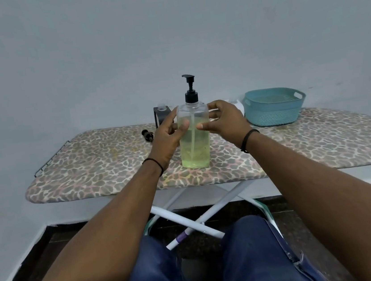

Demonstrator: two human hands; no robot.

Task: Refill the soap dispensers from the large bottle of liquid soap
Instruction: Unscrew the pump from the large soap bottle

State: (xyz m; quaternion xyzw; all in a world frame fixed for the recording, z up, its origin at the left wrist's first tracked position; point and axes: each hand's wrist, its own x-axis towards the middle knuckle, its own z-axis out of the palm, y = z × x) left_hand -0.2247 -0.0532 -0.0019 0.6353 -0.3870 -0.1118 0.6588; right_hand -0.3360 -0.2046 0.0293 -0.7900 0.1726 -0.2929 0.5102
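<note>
Both hands are set around the clear pump bottle (194, 137), which stands upright near the front edge of the ironing board (309, 146), roughly at its middle. The left hand (168, 137) is curled against the bottle's left side with the thumb laid on the front face; the right hand (224, 119) is held half open at the right side, its thumb tip touching the front face, though whether the fingers behind are pressed to the wall cannot be told. The bottle is filled about two thirds with pale yellow-green liquid, so it is judged fairly heavy and bottom-weighted. Its smooth plastic walls are likely to be slippery, more so if soap has run down them, and may give a little when squeezed. A firm hold is best taken on the flat sides around mid-height, while the black pump collar (191, 97) is where twisting should be applied. Behind the left hand a dark holder with a small clear container (162, 113) is partly hidden, and a small dark object (147, 135) lies just left of it. A teal basket (274, 108) sits well apart at the right rear. Open board is left on both sides, but the front edge lies close to the bottle's base.
</note>
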